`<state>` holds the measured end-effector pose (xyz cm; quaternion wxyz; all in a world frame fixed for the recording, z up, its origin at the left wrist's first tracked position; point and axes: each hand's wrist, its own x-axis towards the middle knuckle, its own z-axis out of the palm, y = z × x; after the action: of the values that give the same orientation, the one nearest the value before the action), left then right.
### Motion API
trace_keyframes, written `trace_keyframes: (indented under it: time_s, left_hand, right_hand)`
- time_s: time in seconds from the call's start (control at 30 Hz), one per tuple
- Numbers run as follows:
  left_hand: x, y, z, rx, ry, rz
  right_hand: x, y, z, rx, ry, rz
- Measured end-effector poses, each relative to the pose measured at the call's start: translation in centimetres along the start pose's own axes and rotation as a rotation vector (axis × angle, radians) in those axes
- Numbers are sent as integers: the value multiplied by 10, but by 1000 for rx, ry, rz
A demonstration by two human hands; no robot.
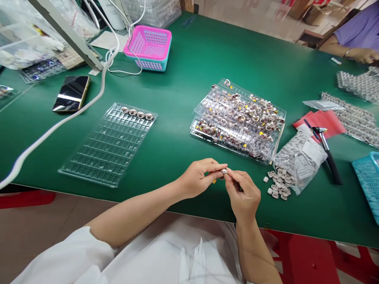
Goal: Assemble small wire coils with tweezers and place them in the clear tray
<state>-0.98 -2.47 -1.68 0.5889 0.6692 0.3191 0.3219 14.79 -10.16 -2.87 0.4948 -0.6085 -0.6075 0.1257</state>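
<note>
Over the table's front edge, my left hand (199,177) and my right hand (242,193) meet with pinched fingertips on a small silvery ring (224,171). A bit of yellow shows under the left fingers. Just beyond my hands, stacked clear trays (237,118) hold many rings with yellow tags. To the left lies a clear compartment tray (103,150) with several rings in its far row. Right of my right hand, small pale rounded pieces (278,183) spill from a plastic bag (302,157).
A black-handled hammer (330,157) lies by red packets (325,122). A blue basket (367,185) stands at the right edge. Far left are a phone (72,93), a white cable (59,130) and a pink and teal basket (151,47). Another person's hand (363,55) is at far right.
</note>
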Motion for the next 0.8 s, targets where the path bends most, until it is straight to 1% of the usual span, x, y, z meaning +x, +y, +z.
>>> trace_keyframes:
  time_s: [0.07,0.13,0.2,0.3,0.37,0.43,0.57,0.67,0.8]
  left_hand:
    - [1,1,0,-107,17,-71]
    - [1,2,0,-171,32,-109]
    - [1,3,1,-153,46,-82]
    - [-1,4,2,-47,75,35]
    - [-3,6,2,9,96,98]
    - [-3,9,2,38,117,103]
    - [-2,16,0,9,121,52]
    - [-2,18,1,-23,122,52]
    - [-2,16,1,-23,137,29]
  right_hand:
    - [0,-1,-1,28,-7,45]
    - [0,-3,-1,39,-13,85]
    - [1,-5,-2,40,-18,108]
    - [1,-6,-2,75,-46,137]
    - [2,-6,-3,138,-66,183]
    - [1,-6,-3,212,-78,243]
    - [2,-5,-4,297,-102,332]
    - [2,-4,-4,314,-105,332]
    - [1,-4,-3,325,-70,275]
